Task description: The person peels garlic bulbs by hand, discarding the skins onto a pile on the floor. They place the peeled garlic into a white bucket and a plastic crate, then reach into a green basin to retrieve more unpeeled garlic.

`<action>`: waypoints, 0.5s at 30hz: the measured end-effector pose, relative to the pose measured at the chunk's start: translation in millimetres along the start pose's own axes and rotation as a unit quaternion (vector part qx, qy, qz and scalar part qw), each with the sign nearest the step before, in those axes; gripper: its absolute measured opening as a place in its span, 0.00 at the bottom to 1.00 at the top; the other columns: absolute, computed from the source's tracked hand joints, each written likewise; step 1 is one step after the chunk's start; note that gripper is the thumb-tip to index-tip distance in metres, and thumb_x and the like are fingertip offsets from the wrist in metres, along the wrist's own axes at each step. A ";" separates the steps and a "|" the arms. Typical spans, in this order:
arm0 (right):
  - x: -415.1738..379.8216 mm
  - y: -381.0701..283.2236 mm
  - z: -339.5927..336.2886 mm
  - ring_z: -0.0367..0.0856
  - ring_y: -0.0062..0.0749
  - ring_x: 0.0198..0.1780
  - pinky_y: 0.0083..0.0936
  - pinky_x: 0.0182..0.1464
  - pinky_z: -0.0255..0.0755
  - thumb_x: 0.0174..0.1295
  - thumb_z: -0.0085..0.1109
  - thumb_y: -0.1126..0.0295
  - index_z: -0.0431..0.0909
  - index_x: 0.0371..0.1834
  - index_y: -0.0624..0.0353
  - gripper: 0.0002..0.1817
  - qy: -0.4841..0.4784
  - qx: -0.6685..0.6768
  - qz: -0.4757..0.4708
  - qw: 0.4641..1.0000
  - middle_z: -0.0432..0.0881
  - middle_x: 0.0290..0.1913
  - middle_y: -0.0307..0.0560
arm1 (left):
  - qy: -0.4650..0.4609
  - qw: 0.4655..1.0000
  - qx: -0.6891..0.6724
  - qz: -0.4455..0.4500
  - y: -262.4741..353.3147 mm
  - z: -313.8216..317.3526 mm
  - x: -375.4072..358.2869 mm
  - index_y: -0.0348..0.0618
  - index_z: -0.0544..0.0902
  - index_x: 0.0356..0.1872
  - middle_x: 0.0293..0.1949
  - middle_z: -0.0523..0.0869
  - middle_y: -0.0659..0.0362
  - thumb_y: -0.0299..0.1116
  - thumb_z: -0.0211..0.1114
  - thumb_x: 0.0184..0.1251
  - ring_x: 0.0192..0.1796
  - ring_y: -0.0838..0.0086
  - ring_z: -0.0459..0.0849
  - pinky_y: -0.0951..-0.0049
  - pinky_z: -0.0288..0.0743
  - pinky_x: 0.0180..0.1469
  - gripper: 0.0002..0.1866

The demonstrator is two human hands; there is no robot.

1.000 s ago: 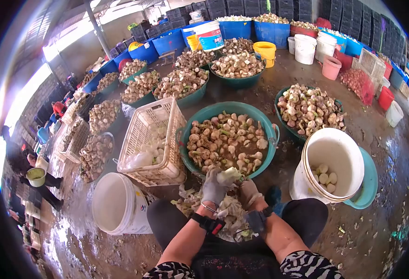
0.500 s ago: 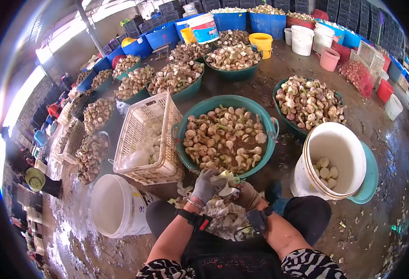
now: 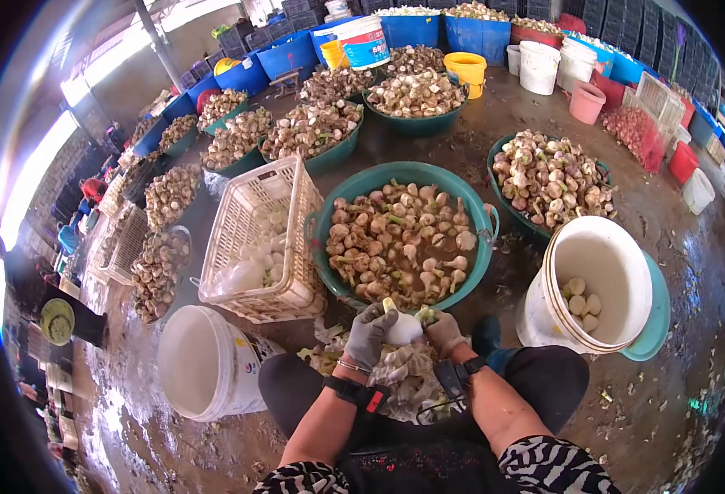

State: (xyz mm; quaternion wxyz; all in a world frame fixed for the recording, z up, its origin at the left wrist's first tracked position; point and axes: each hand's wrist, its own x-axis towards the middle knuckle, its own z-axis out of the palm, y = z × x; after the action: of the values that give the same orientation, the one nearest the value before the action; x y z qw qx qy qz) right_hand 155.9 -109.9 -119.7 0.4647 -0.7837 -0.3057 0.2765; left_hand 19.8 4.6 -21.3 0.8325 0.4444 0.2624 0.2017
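My gloved left hand (image 3: 367,336) is closed on a white peeled garlic bulb (image 3: 403,330) with a short greenish stem, just in front of the green tub (image 3: 319,262). My gloved right hand (image 3: 442,333) is closed at the bulb's right side, its fingers round a small greenish piece too hidden to name. Below both hands lies a pile of pale peelings (image 3: 407,375). Unpeeled garlic (image 3: 379,239) sits in brownish water in the tub.
A plastic crate (image 3: 247,206) with white bulbs in a bag stands at left, above a white bucket (image 3: 202,362). At right a bucket (image 3: 601,280) holds several peeled bulbs, beside a heaped garlic tub (image 3: 552,177). More tubs stand behind.
The white bulb now shows bare between my hands, where loose leafy skin was before. My hands have shifted slightly, and the skin has come away from the bulb.
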 end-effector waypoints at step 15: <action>-23.9 -102.1 -25.8 0.77 0.27 0.38 0.23 0.43 0.71 0.54 0.61 0.71 0.75 0.39 0.62 0.11 -0.018 0.116 -0.169 0.979 0.80 0.36 0.46 | 0.042 0.928 -0.358 -0.091 25.2 -24.5 13.6 0.45 0.73 0.52 0.50 0.79 0.53 0.51 0.48 0.66 0.52 0.55 0.77 0.48 0.72 0.52 0.23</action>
State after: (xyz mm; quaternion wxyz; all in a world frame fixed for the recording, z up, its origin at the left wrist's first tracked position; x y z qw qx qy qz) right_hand 135.9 -103.0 -13.8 0.5873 -0.6561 -0.4078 0.2415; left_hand 12.7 41.1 -14.9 0.9391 0.0818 0.2467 0.2247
